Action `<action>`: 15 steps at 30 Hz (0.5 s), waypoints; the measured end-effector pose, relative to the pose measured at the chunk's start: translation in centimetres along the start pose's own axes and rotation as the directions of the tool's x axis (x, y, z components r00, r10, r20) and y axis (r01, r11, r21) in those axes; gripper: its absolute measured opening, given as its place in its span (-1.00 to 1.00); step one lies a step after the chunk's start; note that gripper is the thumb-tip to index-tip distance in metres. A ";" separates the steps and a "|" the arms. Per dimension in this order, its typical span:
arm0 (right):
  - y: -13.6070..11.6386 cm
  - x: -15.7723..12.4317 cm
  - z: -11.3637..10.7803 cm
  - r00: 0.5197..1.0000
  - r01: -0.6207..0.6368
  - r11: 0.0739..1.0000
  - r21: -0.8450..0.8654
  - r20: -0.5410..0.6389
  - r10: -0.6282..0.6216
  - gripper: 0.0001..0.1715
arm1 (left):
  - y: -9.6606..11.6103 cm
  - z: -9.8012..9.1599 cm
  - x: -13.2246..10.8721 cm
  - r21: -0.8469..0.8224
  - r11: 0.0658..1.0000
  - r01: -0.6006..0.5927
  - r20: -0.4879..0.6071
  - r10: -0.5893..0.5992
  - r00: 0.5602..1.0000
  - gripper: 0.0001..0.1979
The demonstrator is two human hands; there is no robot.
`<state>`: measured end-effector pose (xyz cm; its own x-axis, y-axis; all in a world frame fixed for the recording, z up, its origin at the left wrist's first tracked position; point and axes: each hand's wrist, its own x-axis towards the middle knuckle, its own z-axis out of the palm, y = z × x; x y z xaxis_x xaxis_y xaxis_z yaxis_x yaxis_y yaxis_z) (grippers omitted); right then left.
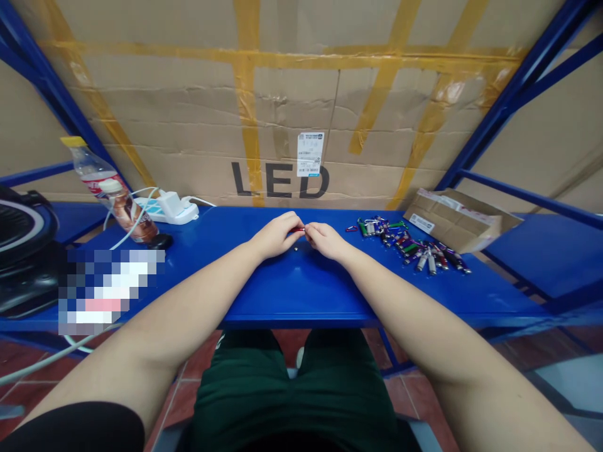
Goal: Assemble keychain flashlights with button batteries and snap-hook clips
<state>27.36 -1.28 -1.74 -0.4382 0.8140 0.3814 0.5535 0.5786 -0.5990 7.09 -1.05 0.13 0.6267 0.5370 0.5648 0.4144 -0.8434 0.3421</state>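
Note:
Over the middle of the blue table, my left hand is closed on a small red item, most of it hidden by the fingers. My right hand pinches at the item's right end, its fingertips almost touching those of my left hand; what it grips is too small to make out. A tiny metallic piece lies on the table just below the hands. To the right is a pile of small colourful metal flashlights with clips, with a red carabiner at its left edge.
An open cardboard box stands behind the pile. At left are a bottle, a white power strip with cables, and a black round device. A large taped carton stands behind the table, between blue metal posts.

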 end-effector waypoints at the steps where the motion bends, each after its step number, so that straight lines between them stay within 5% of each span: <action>1: -0.2 0.0 -0.1 1.000 0.007 1.000 -0.010 -0.009 -0.007 -0.57 | -0.1 0.0 0.0 -0.012 1.000 0.019 -0.014 -0.019 1.000 -0.89; 4: -0.7 -0.3 -0.6 0.999 0.042 0.997 -0.058 -0.026 -0.043 -0.68 | -0.5 0.1 0.2 -0.065 0.990 0.124 -0.035 -0.127 0.991 -0.85; 8: -0.8 -0.7 -1.3 0.988 0.154 0.964 -0.217 0.016 -0.154 -0.77 | -1.2 0.2 0.1 -0.199 0.931 0.307 0.089 -0.295 0.951 -0.80; 15: -0.4 -0.8 -1.7 0.955 0.297 0.909 -0.291 0.078 -0.287 -0.71 | -1.3 0.2 -0.3 -0.347 0.849 0.399 0.243 -0.329 0.912 -0.63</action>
<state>28.72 -2.14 -0.57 -0.6326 0.6071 0.4808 0.5792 0.7830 -0.2267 6.50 -0.16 -0.66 0.5959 0.7724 0.2198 0.3730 -0.5086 0.7760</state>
